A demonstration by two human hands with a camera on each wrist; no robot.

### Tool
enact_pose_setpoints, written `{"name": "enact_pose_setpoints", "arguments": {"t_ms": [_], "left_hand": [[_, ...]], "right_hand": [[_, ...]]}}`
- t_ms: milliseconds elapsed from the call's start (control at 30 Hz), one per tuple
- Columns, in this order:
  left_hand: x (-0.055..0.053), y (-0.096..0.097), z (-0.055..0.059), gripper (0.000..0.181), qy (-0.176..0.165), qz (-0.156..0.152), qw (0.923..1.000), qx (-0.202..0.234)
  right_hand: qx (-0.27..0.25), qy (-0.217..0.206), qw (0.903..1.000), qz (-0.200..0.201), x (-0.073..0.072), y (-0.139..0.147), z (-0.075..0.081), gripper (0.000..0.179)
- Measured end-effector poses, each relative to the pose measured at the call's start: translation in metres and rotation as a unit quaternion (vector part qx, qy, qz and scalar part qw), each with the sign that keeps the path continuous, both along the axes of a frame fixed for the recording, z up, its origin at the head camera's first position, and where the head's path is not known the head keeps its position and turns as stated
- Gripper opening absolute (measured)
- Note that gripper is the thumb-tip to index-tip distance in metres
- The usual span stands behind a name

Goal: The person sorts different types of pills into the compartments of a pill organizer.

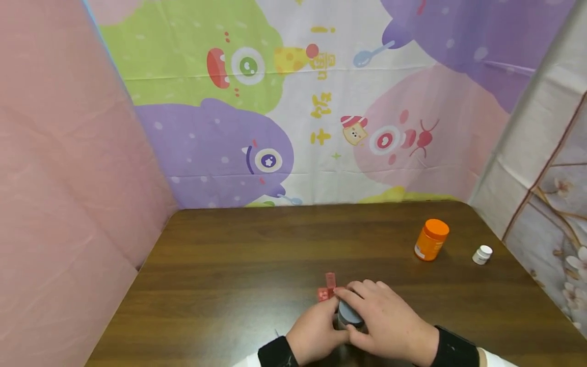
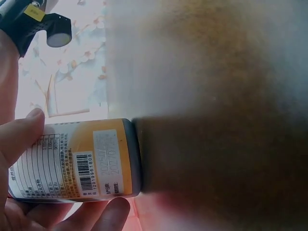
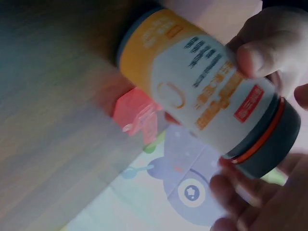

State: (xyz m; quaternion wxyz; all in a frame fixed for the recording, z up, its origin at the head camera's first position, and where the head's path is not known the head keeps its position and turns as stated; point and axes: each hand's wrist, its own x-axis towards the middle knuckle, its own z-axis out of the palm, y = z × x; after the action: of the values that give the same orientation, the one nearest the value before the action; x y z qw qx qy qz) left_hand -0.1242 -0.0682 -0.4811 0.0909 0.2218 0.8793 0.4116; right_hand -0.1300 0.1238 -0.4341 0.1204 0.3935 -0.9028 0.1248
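My left hand (image 1: 316,331) grips the body of a supplement bottle (image 3: 197,86) with a white and orange label, at the table's near edge. Its thumb lies on one side and the fingers on the other, as the left wrist view shows. Over the bottle's dark grey cap (image 1: 349,313) is my right hand (image 1: 390,321), fingers and thumb curled round it. An orange ring shows between cap and bottle in the right wrist view. Just beyond the hands stands a translucent red pill box (image 1: 323,294) with one lid raised; the hands partly hide it.
An orange jar (image 1: 431,240) with an orange lid stands at the back right of the brown wooden table (image 1: 238,255). Farther right is a small white bottle (image 1: 482,255). Printed cloths (image 1: 321,178) hang behind and beside the table.
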Motion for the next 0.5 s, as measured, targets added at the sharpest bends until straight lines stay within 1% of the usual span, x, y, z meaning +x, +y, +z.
{"name": "enact_pose_setpoints", "arguments": {"t_ms": [67,133,233,333,433,500], "left_hand": [[-0.0005,0.0009,0.0003,0.044,-0.006,-0.003,0.9999,0.008],[-0.0009,0.0014,-0.0002,0.037,-0.021,-0.008,0.9995,0.021],[-0.0009,0.0016,-0.0006,0.033,-0.042,-0.018,0.9982,0.038],[-0.0012,0.0005,0.0,0.035,-0.049,-0.021,0.9975,0.045],[-0.0014,-0.0012,0.0014,0.039,-0.041,-0.015,0.9984,0.036],[-0.001,-0.0021,0.0023,0.043,-0.033,-0.01,0.9991,0.025]], "right_hand": [[-0.002,0.001,0.9995,-0.032,0.001,-0.0024,0.0007,0.047],[0.005,-0.004,0.9979,-0.065,0.0017,-0.0045,0.0012,0.049],[0.024,-0.024,0.9949,-0.095,0.0023,-0.006,0.0027,0.052],[0.038,-0.048,0.9939,-0.092,0.001,-0.0071,0.0045,0.049],[0.038,-0.063,0.9951,-0.066,0.0006,-0.0074,0.0065,0.04],[0.032,-0.065,0.9963,-0.046,0.0016,-0.0067,0.0076,0.039]]}}
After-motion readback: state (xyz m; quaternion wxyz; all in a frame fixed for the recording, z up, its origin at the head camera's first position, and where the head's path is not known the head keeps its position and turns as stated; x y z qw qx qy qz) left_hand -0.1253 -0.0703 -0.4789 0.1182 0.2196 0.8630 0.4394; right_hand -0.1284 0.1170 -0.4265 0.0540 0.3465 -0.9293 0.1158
